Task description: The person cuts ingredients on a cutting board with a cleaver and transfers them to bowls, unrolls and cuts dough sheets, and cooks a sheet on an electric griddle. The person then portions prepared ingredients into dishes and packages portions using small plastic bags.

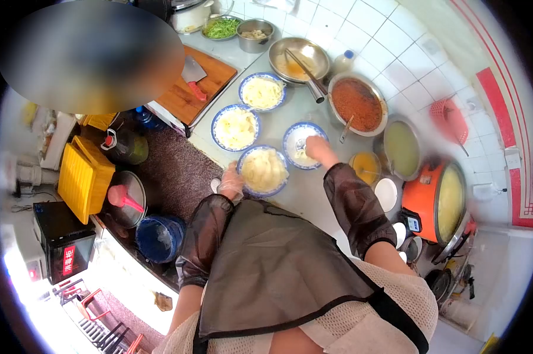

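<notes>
My right hand [318,150] reaches down into a blue-rimmed white bowl [292,131] on the counter, its fingers drawn together. What they pinch is hidden; some small pale and dark bits lie in that bowl. In a clear plastic glove, my left hand [230,182] is at the left rim of another blue-rimmed bowl [263,171], filled with pale noodle-like food. The glove blurs its fingers, so their grip on the rim does not show. Two more such bowls, a middle one [235,128] and a far one [262,92], hold similar pale yellowish food.
Along the tiled wall stand a steel wok [299,59], a basin of red sauce [357,103] with a spoon, a pot of greenish liquid [402,147] and an orange pot [425,200]. A cleaver [192,71] lies on the cutting board [214,75]. Left below is a blue-lined bucket [159,238].
</notes>
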`<state>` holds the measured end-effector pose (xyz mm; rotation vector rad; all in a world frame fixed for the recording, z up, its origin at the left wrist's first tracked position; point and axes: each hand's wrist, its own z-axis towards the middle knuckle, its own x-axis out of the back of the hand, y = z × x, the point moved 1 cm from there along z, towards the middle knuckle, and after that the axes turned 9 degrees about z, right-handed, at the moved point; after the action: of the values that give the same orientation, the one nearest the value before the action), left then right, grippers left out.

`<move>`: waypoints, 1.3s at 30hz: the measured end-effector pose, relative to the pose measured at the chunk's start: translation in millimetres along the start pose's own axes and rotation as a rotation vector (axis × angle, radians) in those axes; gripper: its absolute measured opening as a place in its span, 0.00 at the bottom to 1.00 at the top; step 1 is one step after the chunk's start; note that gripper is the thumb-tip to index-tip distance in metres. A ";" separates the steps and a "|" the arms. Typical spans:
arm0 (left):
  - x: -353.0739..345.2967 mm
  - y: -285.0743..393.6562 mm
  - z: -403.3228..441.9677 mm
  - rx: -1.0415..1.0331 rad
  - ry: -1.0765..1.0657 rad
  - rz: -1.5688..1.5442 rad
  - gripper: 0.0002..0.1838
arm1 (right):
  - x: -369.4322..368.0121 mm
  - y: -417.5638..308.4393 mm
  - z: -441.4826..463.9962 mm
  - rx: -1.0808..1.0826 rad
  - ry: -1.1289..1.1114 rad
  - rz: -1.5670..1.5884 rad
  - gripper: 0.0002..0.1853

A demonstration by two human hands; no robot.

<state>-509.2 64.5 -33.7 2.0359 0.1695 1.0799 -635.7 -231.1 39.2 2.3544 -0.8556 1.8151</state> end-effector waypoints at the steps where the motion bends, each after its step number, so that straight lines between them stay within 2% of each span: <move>1: 18.3 29.7 -13.1 -0.018 -0.052 0.011 0.31 | -12.3 2.4 -6.8 -0.066 -0.004 0.022 0.12; 2: 28.3 48.2 -20.2 -0.034 -0.100 0.022 0.28 | -22.4 2.7 -13.1 -0.128 -0.007 0.045 0.15; 4: -10.9 -4.3 9.4 -0.031 -0.056 0.144 0.33 | -32.7 -8.7 -17.2 -0.182 0.117 0.112 0.20; 6: 5.8 23.0 -6.6 0.001 -0.013 0.207 0.31 | -24.7 -29.2 -17.8 -0.247 0.139 0.114 0.24; 7: -0.7 11.5 -6.9 -0.073 0.022 0.220 0.30 | -69.1 3.4 7.4 -0.146 0.197 0.117 0.24; 8: -7.5 -2.3 -0.9 -0.150 0.052 0.237 0.30 | -57.6 -11.3 4.3 -0.250 0.161 0.153 0.24; 9: 7.6 18.9 -6.5 -0.059 -0.024 0.280 0.30 | -74.8 -0.5 6.9 -0.126 0.309 0.112 0.20; 10: 23.0 41.8 -12.2 0.028 -0.108 0.313 0.30 | -70.2 1.8 10.1 -0.105 0.226 0.130 0.17; 11: 20.3 33.9 -8.2 0.022 -0.094 0.282 0.30 | -60.4 2.3 11.2 -0.094 0.144 0.141 0.13; 13: 10.6 19.1 -7.2 0.021 -0.061 0.253 0.29 | -53.4 6.8 9.1 -0.139 0.205 0.177 0.09; 15: 6.3 13.7 -10.0 0.022 0.019 0.144 0.26 | -38.0 6.1 4.2 -0.126 0.250 0.220 0.09; 17: 7.6 15.6 -7.3 0.020 -0.003 0.156 0.25 | -33.7 15.4 1.1 -0.131 0.289 0.260 0.09; 19: 2.7 13.1 -2.6 0.021 -0.022 0.164 0.24 | -26.8 20.0 1.4 -0.104 0.324 0.492 0.08; 21: -11.1 -0.8 7.8 -0.016 -0.014 0.163 0.23 | -1.7 5.8 -8.2 -0.081 0.346 0.530 0.08; 22: -70.1 -65.3 46.3 -0.226 0.089 0.331 0.21 | 17.9 -8.5 -13.9 -0.140 0.285 0.703 0.08; 23: -44.3 -39.5 28.2 -0.123 0.064 0.299 0.22 | 31.4 -16.3 -15.7 -0.201 0.219 0.873 0.07; 25: 18.3 24.0 -15.6 0.088 0.022 0.238 0.24 | 43.5 -17.6 -14.1 -0.107 0.271 0.926 0.07; 26: 22.1 18.3 -17.6 0.053 0.048 0.179 0.25 | 49.4 -20.0 -7.9 -0.005 0.315 0.981 0.07; 27: 25.3 13.4 -20.8 0.017 0.071 0.119 0.26 | 51.0 -13.7 2.0 0.096 0.355 0.897 0.07; 28: -32.4 -66.1 29.3 -0.079 0.158 -0.027 0.27 | 45.6 -3.3 18.3 0.218 0.391 0.828 0.07; 29: -81.0 -134.9 72.2 -0.187 0.231 -0.165 0.28 | 42.7 0.0 28.5 0.127 0.257 1.128 0.09; 31: 28.1 -58.0 3.6 0.016 0.245 0.227 0.24 | 72.1 -32.7 25.0 0.163 0.220 1.059 0.07; 33: 73.2 -67.9 8.0 0.066 0.320 0.230 0.26 | 89.7 -63.1 26.1 0.097 0.257 1.117 0.07; 35: 117.5 -58.3 9.2 0.087 0.365 0.214 0.28 | 92.7 -76.7 42.0 0.145 0.226 1.182 0.08; 37: 195.5 -38.2 -9.3 0.221 0.267 0.110 0.26 | 94.8 -90.8 58.8 0.181 0.200 1.242 0.08; 39: 227.3 -82.8 18.7 0.285 0.381 0.053 0.23 | 96.4 -113.8 81.1 0.225 0.158 1.228 0.10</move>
<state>-333.6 211.5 46.3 2.0674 0.4903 1.5453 -497.9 -202.0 134.1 1.7556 -2.5235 2.4240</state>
